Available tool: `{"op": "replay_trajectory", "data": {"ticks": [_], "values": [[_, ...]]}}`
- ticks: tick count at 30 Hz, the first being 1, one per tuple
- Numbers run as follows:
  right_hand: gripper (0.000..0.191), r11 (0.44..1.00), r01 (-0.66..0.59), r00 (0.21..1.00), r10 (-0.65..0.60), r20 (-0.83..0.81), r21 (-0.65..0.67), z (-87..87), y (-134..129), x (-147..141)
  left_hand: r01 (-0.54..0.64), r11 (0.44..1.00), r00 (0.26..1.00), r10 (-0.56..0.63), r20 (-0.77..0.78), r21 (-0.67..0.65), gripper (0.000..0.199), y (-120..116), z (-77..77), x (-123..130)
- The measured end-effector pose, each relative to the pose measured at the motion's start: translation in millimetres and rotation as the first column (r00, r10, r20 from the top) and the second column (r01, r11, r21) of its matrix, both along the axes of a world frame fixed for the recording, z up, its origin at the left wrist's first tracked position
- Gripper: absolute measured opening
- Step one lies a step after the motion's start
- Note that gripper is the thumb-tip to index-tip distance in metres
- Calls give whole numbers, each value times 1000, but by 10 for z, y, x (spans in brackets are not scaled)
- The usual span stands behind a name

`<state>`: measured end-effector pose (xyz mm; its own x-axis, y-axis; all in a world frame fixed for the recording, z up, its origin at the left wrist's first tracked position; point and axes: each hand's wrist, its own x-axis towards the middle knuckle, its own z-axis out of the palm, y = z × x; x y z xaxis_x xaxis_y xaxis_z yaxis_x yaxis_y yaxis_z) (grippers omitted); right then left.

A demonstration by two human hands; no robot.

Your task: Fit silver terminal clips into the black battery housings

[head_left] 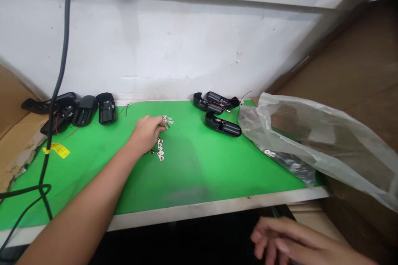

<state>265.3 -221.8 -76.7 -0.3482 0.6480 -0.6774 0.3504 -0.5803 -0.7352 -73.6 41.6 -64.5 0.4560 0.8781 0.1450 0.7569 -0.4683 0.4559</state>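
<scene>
On the green mat, my left hand (146, 133) is closed in a pinch on small silver metal pieces with round holes (168, 121), whose ends stick out past the fingertips. More of these perforated metal pieces (160, 150) lie on the mat just below that hand. My right hand (287, 242) hangs in front of the table's edge at the lower right. Its fingers are loosely bent and a little apart, with nothing visible in them.
Black plastic housings with thin wires lie at the back left (106, 109) and the back right (223, 124). A translucent plastic bag (298, 128) rests at the right. A dark cable (64, 49) with a yellow tag (57, 149) hangs on the left. Cardboard (357, 70) walls the right side.
</scene>
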Motion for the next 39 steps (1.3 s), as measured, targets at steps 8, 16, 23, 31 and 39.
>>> {"op": "replay_trajectory", "data": {"ticks": [8, 16, 23, 31, 39], "values": [[41, 689, 142, 985, -169, -34, 710, 304, 1698, -1022, 114, 991, 965, -127, 231, 67, 11, -52, -61, 15], [50, 704, 317, 939, -139, -314, 635, -224, 2417, -1493, 115, 979, 952, -157, 261, 170, 11, -69, -134, -5], [59, 712, 387, 905, -172, -389, 586, -287, 2337, -1494, 134, 971, 957, -178, 230, 197, 11, -82, -198, 24], [62, 669, 407, 897, -165, -410, 622, -349, 2351, -1517, 109, 988, 956, -135, 262, 110, 13, -97, -164, 47], [47, 607, 363, 928, -168, -332, 707, -397, 2337, -1474, 87, 996, 958, -89, 273, 20, 16, -141, -109, 82]]}}
